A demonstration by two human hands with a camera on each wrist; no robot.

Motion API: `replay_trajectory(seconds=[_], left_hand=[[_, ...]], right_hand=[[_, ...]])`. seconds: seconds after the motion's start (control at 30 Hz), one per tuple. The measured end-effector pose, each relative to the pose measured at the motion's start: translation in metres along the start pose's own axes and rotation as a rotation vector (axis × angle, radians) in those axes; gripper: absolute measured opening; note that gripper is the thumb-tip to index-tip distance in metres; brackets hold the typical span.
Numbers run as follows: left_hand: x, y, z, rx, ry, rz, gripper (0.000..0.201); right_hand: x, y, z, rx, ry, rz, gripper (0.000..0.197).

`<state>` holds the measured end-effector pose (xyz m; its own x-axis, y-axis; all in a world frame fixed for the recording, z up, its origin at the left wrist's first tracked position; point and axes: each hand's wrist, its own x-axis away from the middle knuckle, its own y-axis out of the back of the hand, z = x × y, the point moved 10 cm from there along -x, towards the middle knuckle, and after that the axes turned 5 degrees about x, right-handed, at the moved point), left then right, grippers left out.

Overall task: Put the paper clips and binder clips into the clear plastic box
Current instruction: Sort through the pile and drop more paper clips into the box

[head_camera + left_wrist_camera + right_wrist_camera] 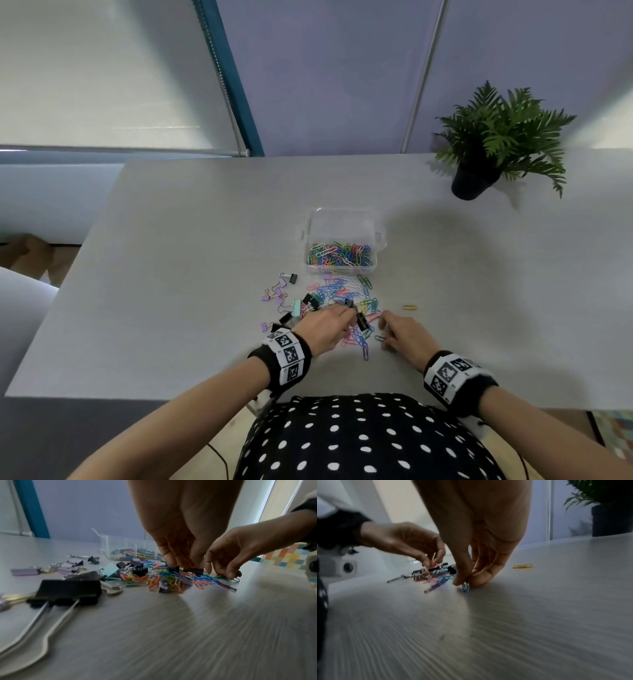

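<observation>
While left hand [329,327] pinches a pink clip [433,565], right hand [405,333] pinches a green clip [379,338].

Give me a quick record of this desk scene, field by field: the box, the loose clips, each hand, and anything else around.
box: clear box, open, holds coloured paper clips
loose clips: pile of paper clips and binder clips on the table, in front of the box
stray: yellow clip, apart at right
left hand: pinching a clip at the pile
right hand: pinching a paper clip at the table
other: potted plant, far right
</observation>
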<state>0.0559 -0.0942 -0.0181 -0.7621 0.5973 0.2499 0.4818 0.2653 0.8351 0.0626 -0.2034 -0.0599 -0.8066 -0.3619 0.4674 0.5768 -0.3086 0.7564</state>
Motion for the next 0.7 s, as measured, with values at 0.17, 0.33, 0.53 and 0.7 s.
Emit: replay_trajectory(seconds=[0.17, 0.33, 0.53, 0.7], left_hand=[[-0.009, -0.01, -0.011, -0.099, -0.018, 0.063, 0.026], [-0.006, -0.024, -0.009, -0.214, -0.113, 0.058, 0.031], [-0.007, -0.023, -0.011, -0.234, -0.128, 0.036, 0.034], [-0.006, -0.001, 0.009, 0.012, -0.021, -0.01, 0.017]], right_hand=[[-0.001, 0.0, 0.005, 0.156, 0.032, -0.075, 0.016], [0.002, -0.002, 0.005, 0.219, 0.06, -0.093, 0.015], [0.006, 0.005, 0.012, 0.141, 0.146, -0.113, 0.011], [-0.002, 0.044, -0.022, -0.117, -0.004, -0.25, 0.021]])
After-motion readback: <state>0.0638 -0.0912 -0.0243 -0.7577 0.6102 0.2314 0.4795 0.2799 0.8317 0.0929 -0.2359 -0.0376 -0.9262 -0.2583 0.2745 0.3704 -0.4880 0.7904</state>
